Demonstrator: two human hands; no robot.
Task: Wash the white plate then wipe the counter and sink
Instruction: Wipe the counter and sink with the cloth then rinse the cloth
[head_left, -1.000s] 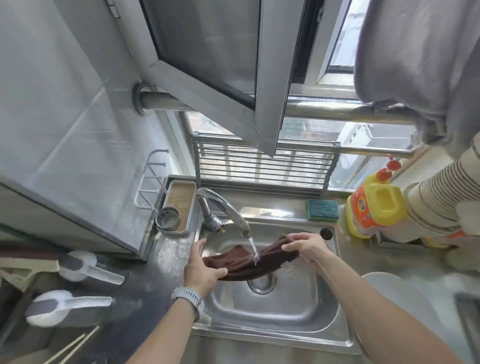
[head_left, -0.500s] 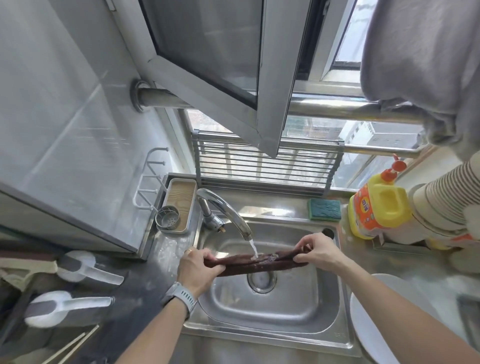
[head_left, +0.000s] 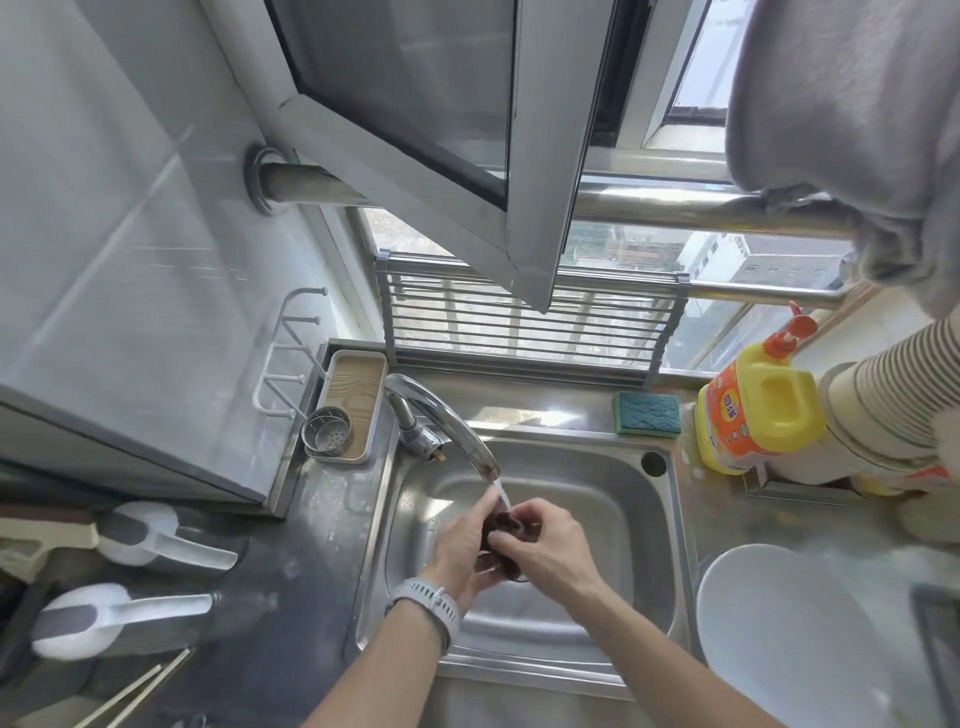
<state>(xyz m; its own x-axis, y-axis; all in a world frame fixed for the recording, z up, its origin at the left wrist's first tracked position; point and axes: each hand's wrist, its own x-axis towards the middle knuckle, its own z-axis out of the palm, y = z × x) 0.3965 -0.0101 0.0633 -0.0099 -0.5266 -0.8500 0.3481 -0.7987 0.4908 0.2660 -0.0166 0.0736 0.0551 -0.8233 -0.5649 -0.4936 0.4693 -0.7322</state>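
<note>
Over the middle of the steel sink (head_left: 654, 551), both hands were pressed together around a dark brown cloth (head_left: 506, 527), bunched into a small wad. The left hand (head_left: 465, 553), with a pale watch at the wrist, cupped it from one side, and the right hand (head_left: 545, 543) closed on it from the other. A thin stream of water fell from the tap (head_left: 447, 423) onto the wad.

The white plate (head_left: 784, 639) lay on the counter (head_left: 311, 519) just beside the sink's right edge, apart from both hands. At the back right corner stood a yellow detergent bottle (head_left: 753, 410) with an orange label; its writing was too small to read. A green sponge (head_left: 647, 413) lay on the sink's back rim, just left of the bottle. Near the back left corner, a small tray (head_left: 358, 387) held a perforated metal cup (head_left: 327, 431).
</note>
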